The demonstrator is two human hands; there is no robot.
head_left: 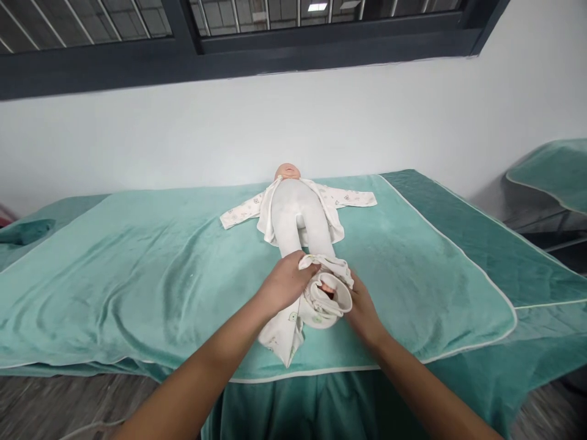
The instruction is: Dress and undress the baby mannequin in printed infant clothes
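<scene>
Left hand [288, 281] pinches bunched cloth of baby trousers [321, 316] between thumb and fingers; right hand [362, 308] holds opposite side, fingertips hidden from us. Trousers: soft white fabric, small green print, gathered into round rolled cuff at leg ends of baby doll [296, 195] (skin-toned bit [328, 289] inside, toe or finger we cannot tell), loose part tapering on plush green blanket [413, 281]. Doll: smooth pale torso, printed jacket [355, 198] splayed open.
</scene>
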